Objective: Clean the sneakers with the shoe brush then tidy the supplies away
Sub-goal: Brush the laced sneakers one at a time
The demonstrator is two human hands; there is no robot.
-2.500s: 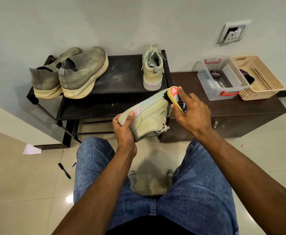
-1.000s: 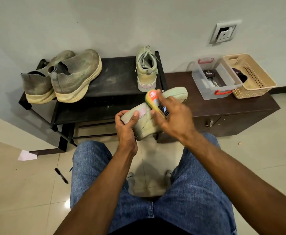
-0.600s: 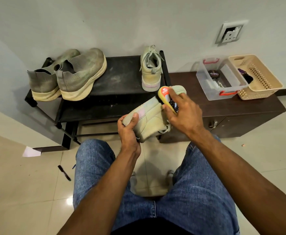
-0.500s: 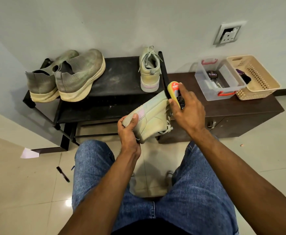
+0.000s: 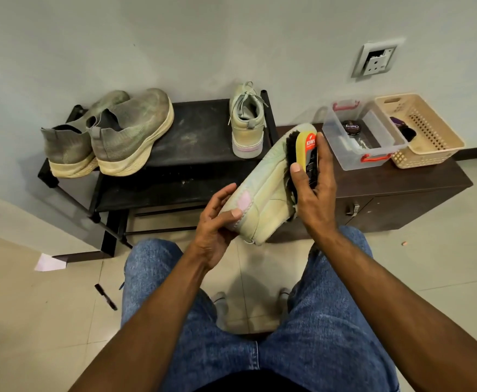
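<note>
A grey pair of sneakers [image 5: 110,134] is noted on the shoe rack [image 5: 192,165], dusty and judged uncleaned; a pale sneaker [image 5: 247,123] stands beside it. Its mate [image 5: 265,190] is held at the heel by the left hand [image 5: 217,224]. The shoe brush [image 5: 305,154] is clasped in the right hand [image 5: 313,190], bristles against the upper. The clear box [image 5: 353,154] and basket [image 5: 429,148] await supplies; tidying is outstanding.

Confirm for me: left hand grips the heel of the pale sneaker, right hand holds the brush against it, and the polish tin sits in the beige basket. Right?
Not quite. The head view shows the polish tin in the clear plastic box, not the beige basket. The rest stands: left hand grips the pale sneaker at its heel, right hand holds the brush against it.
</note>
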